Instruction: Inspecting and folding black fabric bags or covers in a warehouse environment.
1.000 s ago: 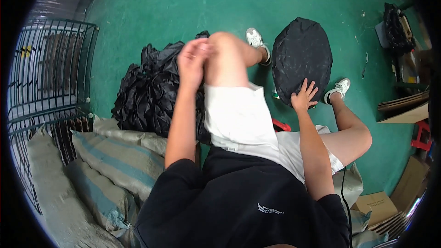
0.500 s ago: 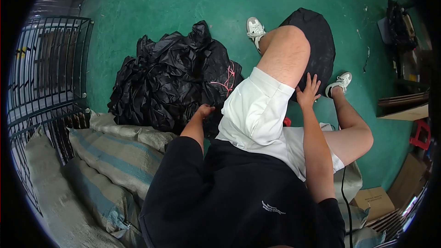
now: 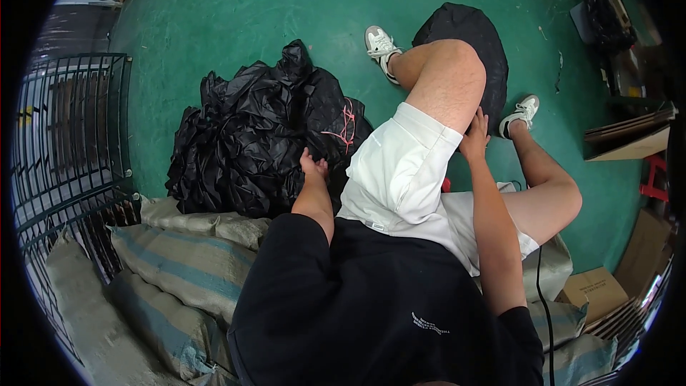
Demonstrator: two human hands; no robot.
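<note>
A big crumpled heap of black plastic bags [image 3: 243,136] lies on the floor to my left. Pink string [image 3: 346,129] is bunched on its right side. My left hand [image 3: 314,164] is over the heap's near right edge, turned up, thumb apart and fingers loosely bent, with nothing visible in it. Between my feet stands a full, rounded black sack [image 3: 493,50], partly hidden behind my raised knee. My right hand [image 3: 476,139] is at the sack's near side, its fingers stretched out against or just over the black surface; exact contact is hard to make out.
Stuffed woven sacks [image 3: 179,261] with blue stripes lie around me on the left, beside a dark metal cage [image 3: 71,129]. On the right are a cardboard box [image 3: 593,293], flattened cardboard [image 3: 629,139] and a red plastic stool [image 3: 654,179]. A black cable [image 3: 544,300] runs beside me.
My left hand has turned upward and its thumb has come away from the fingers. My right hand has drawn its spread fingers together and slid closer to my knee. The view has shifted slightly.
</note>
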